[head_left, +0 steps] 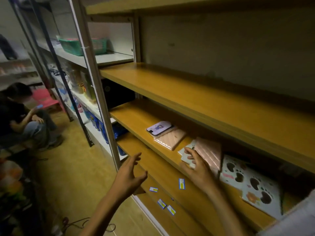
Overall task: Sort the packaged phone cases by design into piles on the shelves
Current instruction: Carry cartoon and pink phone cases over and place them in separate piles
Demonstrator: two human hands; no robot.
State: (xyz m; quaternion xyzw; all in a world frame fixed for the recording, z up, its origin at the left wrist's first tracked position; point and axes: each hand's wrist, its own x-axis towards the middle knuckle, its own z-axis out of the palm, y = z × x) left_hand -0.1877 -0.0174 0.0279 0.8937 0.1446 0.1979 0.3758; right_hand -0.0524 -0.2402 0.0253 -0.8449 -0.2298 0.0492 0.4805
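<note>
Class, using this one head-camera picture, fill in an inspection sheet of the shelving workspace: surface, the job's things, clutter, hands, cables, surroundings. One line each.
Surface: wooden shelf in a metal-framed rack, dimly lit; the shelf above looks bare.
Job's things: three groups on that shelf: a purple-print case on a pink packet; the middle pile; paw-print packets at right.
Clutter: small blue-and-yellow labels stuck on the lower shelf fronts.
Hands: left hand open in the air, holding nothing; right hand fingers curled on the middle pile's near edge.
Cables: a cord on the floor.
Surroundings: green basket on the neighbouring rack; a seated person at left.
</note>
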